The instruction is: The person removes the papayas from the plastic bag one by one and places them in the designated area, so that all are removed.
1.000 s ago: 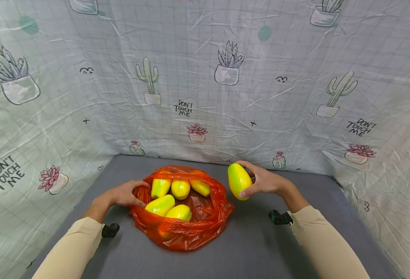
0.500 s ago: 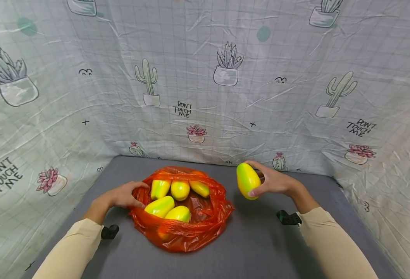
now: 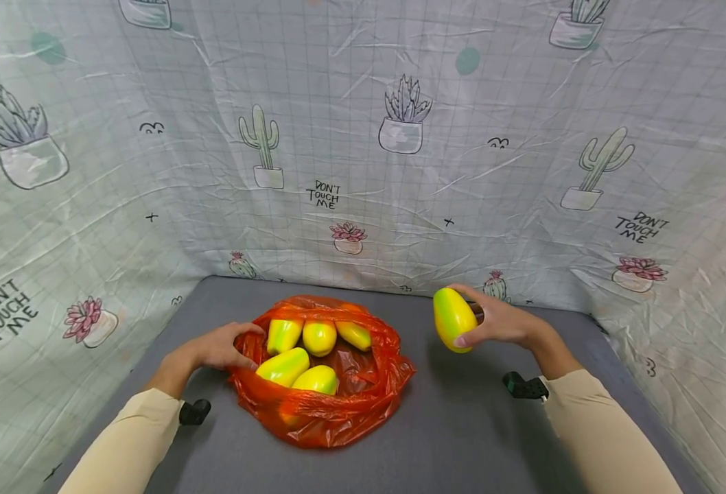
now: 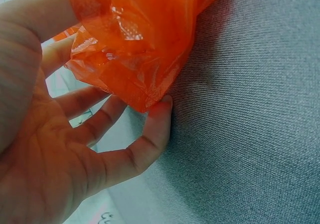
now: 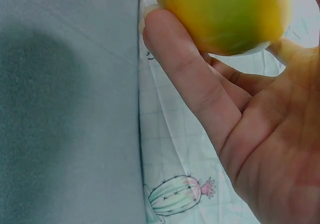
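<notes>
A red plastic bag (image 3: 344, 415) lies with its mouth spread wide, and several yellow-green mangoes (image 3: 285, 367) show inside it. At the bag's left rim, my left hand (image 3: 217, 345) holds the thin plastic (image 4: 135, 48) between thumb and fingers. To the right of the bag, my right hand (image 3: 495, 322) grips one mango (image 3: 452, 321) from its right side, above the table. In the right wrist view, this mango (image 5: 225, 13) is cut off at the top edge, with fingers against its underside.
Everything stands on a grey cloth-covered table (image 3: 437, 439). A pale sheet (image 3: 350, 171) printed with cacti and potted plants hangs close behind the table and on both sides. Black camera mounts (image 3: 523, 386) sit at the wrists.
My right hand has carried its mango farther right, away from the bag. The left hand stays at the bag's left rim, and the mangoes inside have not moved.
</notes>
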The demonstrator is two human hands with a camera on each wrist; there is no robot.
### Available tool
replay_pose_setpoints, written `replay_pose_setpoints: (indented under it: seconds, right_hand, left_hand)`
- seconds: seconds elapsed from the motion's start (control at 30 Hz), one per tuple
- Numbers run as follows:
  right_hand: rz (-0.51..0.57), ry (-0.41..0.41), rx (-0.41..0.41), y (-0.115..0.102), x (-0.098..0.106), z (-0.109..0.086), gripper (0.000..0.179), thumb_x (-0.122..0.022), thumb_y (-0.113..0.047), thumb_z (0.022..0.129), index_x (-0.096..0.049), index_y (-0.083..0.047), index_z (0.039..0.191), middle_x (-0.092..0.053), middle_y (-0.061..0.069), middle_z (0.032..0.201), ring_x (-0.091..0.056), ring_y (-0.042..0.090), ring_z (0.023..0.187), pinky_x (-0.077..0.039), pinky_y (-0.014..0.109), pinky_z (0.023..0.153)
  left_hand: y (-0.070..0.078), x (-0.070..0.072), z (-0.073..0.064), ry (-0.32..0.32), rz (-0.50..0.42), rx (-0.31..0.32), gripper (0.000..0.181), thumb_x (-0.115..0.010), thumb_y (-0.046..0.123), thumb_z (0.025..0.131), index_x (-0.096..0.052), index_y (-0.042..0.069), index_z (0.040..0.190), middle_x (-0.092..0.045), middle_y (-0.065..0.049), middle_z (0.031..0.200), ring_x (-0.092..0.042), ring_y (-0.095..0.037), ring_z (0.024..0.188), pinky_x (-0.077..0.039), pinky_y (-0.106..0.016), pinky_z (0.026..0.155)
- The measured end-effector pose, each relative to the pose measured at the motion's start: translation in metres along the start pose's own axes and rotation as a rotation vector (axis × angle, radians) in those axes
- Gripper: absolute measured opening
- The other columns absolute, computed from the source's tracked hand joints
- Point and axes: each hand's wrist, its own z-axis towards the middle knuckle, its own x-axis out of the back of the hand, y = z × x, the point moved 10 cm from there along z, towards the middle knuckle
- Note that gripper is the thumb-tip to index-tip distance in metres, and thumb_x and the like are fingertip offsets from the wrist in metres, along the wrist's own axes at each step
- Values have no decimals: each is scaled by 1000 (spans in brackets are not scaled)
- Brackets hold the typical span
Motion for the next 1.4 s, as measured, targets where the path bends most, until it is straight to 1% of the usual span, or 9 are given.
replay_pose_setpoints:
  seconds: [0.13,0.37,0.5,0.63,0.73,0.97,1.13,1.23,1.4]
  right_hand:
    - [-13,7,-9,4,4,-4,106,-84,-30,81,-19,-23,164,-53,24,136,-58,33,113,-54,39,85]
    - [-7,12,-13,13,12,-9,106,-83,-28,81,-18,-21,165,-54,24,134,-59,32,111,-54,39,86]
    - [-7,16,-24,18,16,-12,107,-83,-28,81,-16,-21,165,-54,24,134,-60,32,110,-54,39,86]
    - [-1,21,-34,23,20,-15,108,-83,-27,82,-15,-20,165,-55,24,132,-61,31,108,-55,39,86]
    - [16,24,-44,26,23,-17,108,-83,-27,83,-14,-21,165,-56,24,131,-62,30,107,-56,39,86]
    - [33,42,-40,32,34,-25,110,-83,-25,83,-11,-19,166,-53,27,134,-62,30,106,-57,40,85]
    - [33,35,-42,39,38,-25,108,-80,-25,85,-10,-19,167,-52,27,136,-62,30,109,-58,40,85]
    - [34,37,-50,42,40,-26,107,-80,-25,86,-10,-19,166,-53,27,133,-63,30,106,-58,41,84]
    - [35,56,-79,50,46,-30,106,-80,-26,86,-10,-20,166,-53,29,132,-63,31,104,-57,41,84]
  left_hand:
    - [1,1,0,-1,1,0,76,-88,35,78,-56,11,143,-52,-28,140,-51,-43,121,-47,-63,104]
    - [3,1,0,-6,-11,8,77,-88,35,78,-56,10,143,-50,-30,142,-50,-44,122,-46,-65,105]
    - [3,1,1,-6,-10,2,77,-88,35,78,-56,10,143,-51,-29,141,-51,-43,120,-48,-63,103]
    - [2,0,0,-6,-10,8,75,-88,36,78,-57,11,143,-51,-28,140,-51,-42,121,-47,-63,104]
    - [0,-1,0,-6,-21,24,75,-88,35,78,-57,12,142,-51,-27,141,-50,-41,122,-47,-63,105]
    - [3,1,1,-3,-20,0,76,-88,36,79,-56,10,143,-49,-30,143,-50,-45,123,-47,-64,104]
    - [-1,-1,2,1,-4,4,76,-88,37,79,-56,9,143,-48,-31,146,-49,-46,127,-46,-65,106]
    - [-4,-1,1,3,-11,16,77,-88,37,78,-57,11,143,-49,-30,146,-49,-45,127,-45,-65,106]
    - [-4,-2,2,7,-18,9,77,-88,37,77,-57,12,143,-50,-29,143,-50,-44,124,-46,-65,105]
